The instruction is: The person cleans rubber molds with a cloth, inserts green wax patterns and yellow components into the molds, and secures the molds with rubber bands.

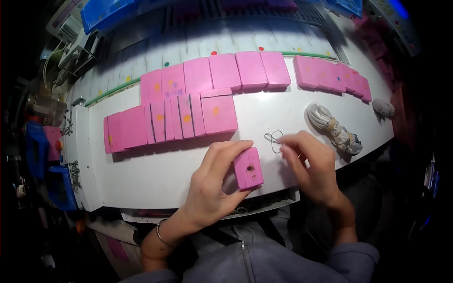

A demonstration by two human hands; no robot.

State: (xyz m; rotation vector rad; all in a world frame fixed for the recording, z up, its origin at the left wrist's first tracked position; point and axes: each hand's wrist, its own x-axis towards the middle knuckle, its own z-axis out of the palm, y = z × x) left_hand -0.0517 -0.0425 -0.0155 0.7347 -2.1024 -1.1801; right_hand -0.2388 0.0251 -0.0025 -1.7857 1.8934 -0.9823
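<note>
My left hand (207,181) holds a small pink mould block (243,178) between thumb and fingers, tilted above the front of the white table. A seam line and a dark round hole show on the face turned up to me. Just to its right, my right hand (311,165) is closed in a pinch. Its fingertips meet a thin dark loop (270,137), twisted into several curves; whether it is wire or elastic I cannot tell. Behind my left hand stands a row of pink blocks (219,115), some marked with dark lines and yellow spots.
Another row of pink blocks (224,70) stands farther back, with a smaller group (321,73) at the right. A banded bundle of white tubes or cords (325,118) lies right of my hand, near a grey rounded lump (383,108). Blue bins (101,14) line the back.
</note>
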